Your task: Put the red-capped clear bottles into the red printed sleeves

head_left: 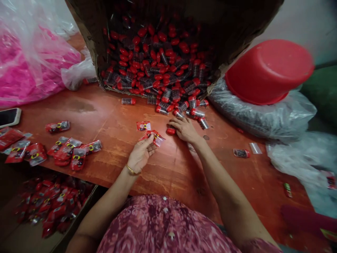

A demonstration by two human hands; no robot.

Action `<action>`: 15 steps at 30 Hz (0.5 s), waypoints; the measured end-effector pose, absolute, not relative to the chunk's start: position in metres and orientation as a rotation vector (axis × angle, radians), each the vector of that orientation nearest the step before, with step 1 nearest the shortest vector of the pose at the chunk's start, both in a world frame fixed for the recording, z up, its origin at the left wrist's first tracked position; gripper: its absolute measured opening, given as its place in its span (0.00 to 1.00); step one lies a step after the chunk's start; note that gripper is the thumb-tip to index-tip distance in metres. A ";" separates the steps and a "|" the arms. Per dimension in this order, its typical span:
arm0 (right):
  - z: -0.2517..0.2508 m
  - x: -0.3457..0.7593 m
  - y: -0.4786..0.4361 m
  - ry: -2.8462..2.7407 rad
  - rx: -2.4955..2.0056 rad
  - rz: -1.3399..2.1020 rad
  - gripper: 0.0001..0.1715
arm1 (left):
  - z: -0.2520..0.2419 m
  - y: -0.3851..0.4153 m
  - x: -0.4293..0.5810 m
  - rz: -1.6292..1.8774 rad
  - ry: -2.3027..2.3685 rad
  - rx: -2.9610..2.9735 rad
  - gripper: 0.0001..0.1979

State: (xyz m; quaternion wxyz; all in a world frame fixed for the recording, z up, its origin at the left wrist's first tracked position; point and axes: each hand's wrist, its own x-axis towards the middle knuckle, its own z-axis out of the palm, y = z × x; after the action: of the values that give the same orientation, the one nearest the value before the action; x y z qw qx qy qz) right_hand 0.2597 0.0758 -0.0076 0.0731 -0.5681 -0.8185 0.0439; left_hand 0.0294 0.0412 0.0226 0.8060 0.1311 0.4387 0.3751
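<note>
My left hand pinches a small red and clear plastic packet just above the reddish wooden table. Another small red packet lies flat just beyond it. My right hand rests palm down on the table with its fingers curled on a red-capped clear vial. Right in front of it spills a heap of red-capped vials out of a tipped cardboard box.
Filled red packets lie in a loose group at the left, with more in a box below the table edge. A phone and pink-filled plastic bag sit far left. A red basin rests on a plastic bag at right.
</note>
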 end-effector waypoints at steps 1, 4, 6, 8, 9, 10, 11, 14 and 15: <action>-0.010 0.259 0.072 -2.456 -1.690 0.150 0.22 | 0.023 0.041 0.029 0.792 0.936 0.276 0.09; -0.014 0.253 0.045 -2.247 -1.686 0.295 0.17 | 0.023 0.041 0.028 0.782 0.940 0.241 0.08; -0.014 0.245 0.020 -1.972 -1.675 0.449 0.17 | 0.023 0.041 0.027 0.791 0.941 0.231 0.07; -0.010 0.235 -0.007 -1.667 -1.606 0.624 0.16 | 0.024 0.040 0.028 0.798 0.933 0.248 0.08; -0.007 0.230 -0.019 -1.534 -1.556 0.706 0.15 | 0.024 0.039 0.029 0.800 0.931 0.261 0.09; -0.002 0.224 -0.029 -1.421 -1.505 0.780 0.14 | 0.024 0.038 0.030 0.802 0.931 0.274 0.09; 0.003 0.218 -0.038 -1.340 -1.462 0.842 0.13 | 0.024 0.037 0.031 0.805 0.934 0.288 0.10; 0.018 0.204 -0.049 -1.252 -1.412 0.955 0.11 | 0.024 0.033 0.035 0.809 0.951 0.344 0.13; 0.022 0.201 -0.049 -1.253 -1.420 0.973 0.10 | 0.024 0.031 0.036 0.810 0.956 0.368 0.13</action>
State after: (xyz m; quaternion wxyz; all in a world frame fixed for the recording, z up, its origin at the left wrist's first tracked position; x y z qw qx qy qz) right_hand 0.2012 -0.0495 0.0218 0.4849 -0.5831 -0.5149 0.3996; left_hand 0.0357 0.0315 0.0244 0.7941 0.1712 0.4449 0.3769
